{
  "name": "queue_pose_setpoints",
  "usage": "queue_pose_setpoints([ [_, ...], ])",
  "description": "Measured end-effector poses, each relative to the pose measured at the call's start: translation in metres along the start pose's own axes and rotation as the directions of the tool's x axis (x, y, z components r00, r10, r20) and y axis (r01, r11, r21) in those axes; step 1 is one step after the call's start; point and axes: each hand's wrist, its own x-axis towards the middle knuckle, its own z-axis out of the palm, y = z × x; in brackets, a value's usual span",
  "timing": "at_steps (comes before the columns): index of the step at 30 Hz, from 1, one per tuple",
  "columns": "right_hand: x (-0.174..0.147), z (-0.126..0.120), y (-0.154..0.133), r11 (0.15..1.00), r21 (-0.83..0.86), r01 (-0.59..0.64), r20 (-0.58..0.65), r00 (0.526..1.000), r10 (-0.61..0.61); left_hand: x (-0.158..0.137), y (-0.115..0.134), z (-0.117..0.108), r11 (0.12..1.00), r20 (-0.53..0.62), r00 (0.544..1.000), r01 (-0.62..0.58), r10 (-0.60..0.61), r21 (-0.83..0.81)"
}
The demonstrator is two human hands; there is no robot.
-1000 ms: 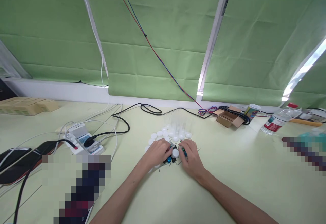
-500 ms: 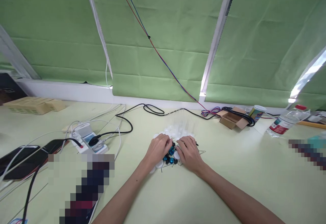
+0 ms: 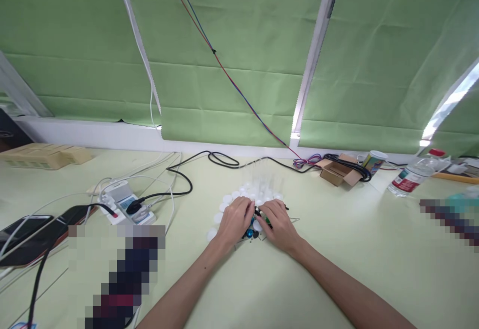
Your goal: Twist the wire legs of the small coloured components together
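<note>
Head view: left hand (image 3: 235, 220) sits further inward than earlier, covering more blue parts (image 3: 249, 233). Right hand (image 3: 280, 223) opposite, parts between. Fingers curled; grip cannot be told. White caps (image 3: 218, 218) alongside. Hazard: crowded fingers could scatter parts. Bottle (image 3: 406, 181): red label, unreadable.

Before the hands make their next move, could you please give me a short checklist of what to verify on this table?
1. Left hand and right hand both at the small parts: ok.
2. Each hand's grip on a part: cannot tell, the fingers hide it.
3. All small parts in plain view: not ok, the hands cover some.
4. Blue shiny part visible between the hands: ok.
5. Black cable clear of both hands: ok.
6. Red cap on the bottle: ok.
</note>
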Motion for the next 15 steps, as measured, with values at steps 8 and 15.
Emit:
queue_pose_setpoints([
  [8, -0.001, 0.000, -0.001, 0.999, -0.030, 0.020, -0.031, 0.999, -0.021, -0.001, 0.004, -0.001, 0.998, 0.011, 1.000, -0.024, 0.025, -0.063],
  [15, 0.000, -0.002, -0.004, 0.996, -0.085, 0.018, -0.096, 0.995, -0.026, -0.005, 0.011, 0.001, 0.996, 0.013, 0.999, -0.042, 0.043, -0.080],
])
